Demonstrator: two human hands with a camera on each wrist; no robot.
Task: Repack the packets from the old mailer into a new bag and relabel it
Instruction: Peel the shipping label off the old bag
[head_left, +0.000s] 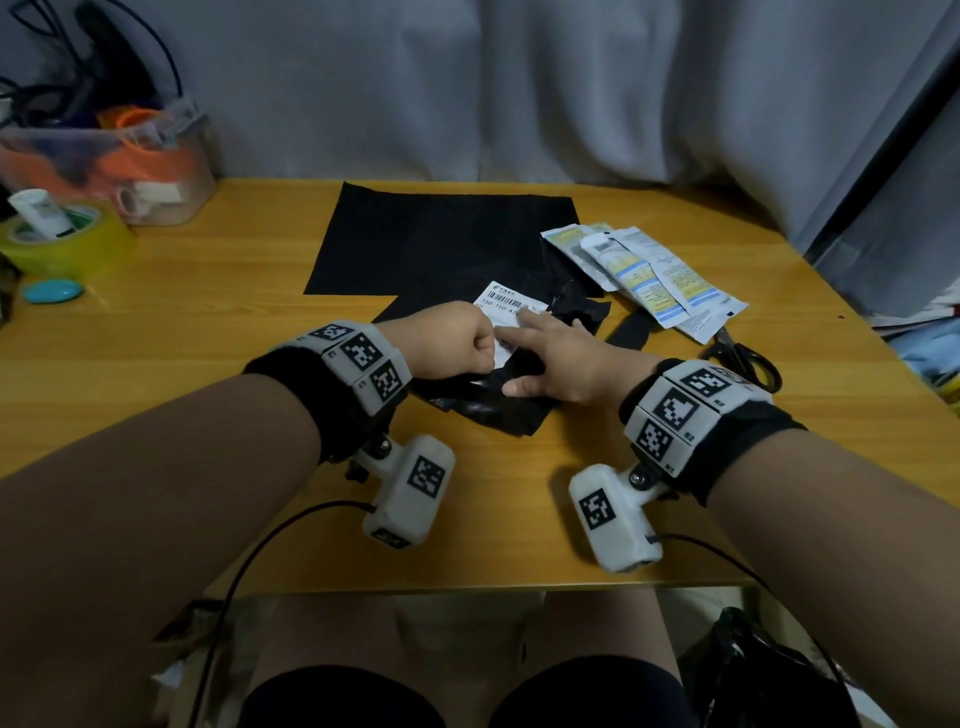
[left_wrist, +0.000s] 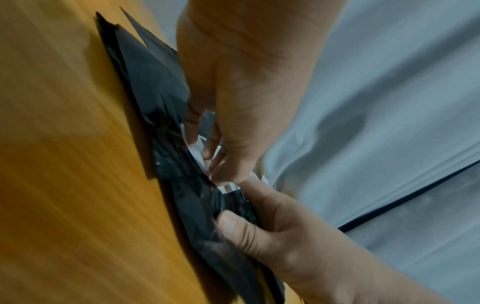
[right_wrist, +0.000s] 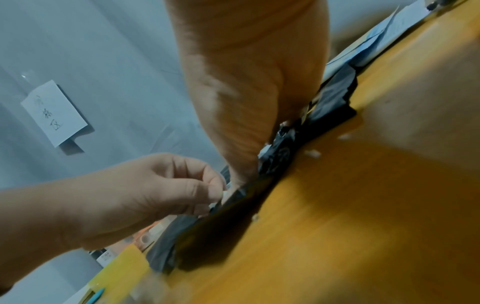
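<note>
Nearest you, your left hand (head_left: 457, 340) is curled into a fist with thumb and forefinger pinching the near edge of the white shipping label (head_left: 511, 309), presumably to peel it off for reuse. Your right hand (head_left: 558, 358) lies spread with straight fingers, pressing down on the crumpled old mailer (head_left: 488, 395) so the thin plastic stays put while the label lifts. The mailer sits at the middle of the wooden table (head_left: 208, 364), its far edge overlapping the new bag (head_left: 441, 239), which lies flat and black just behind it, ready to receive the contents. To the right of both, the packets (head_left: 644, 275) rest in a loose fan on the bare wood, already out of the mailer. Scissors (head_left: 743, 358) lie just beyond your right wrist.

How much of the label has come free is hard to tell: your left knuckles cover its near edge, and both wrist views are blurred. The label's lower print is hidden under your fingers.
</note>
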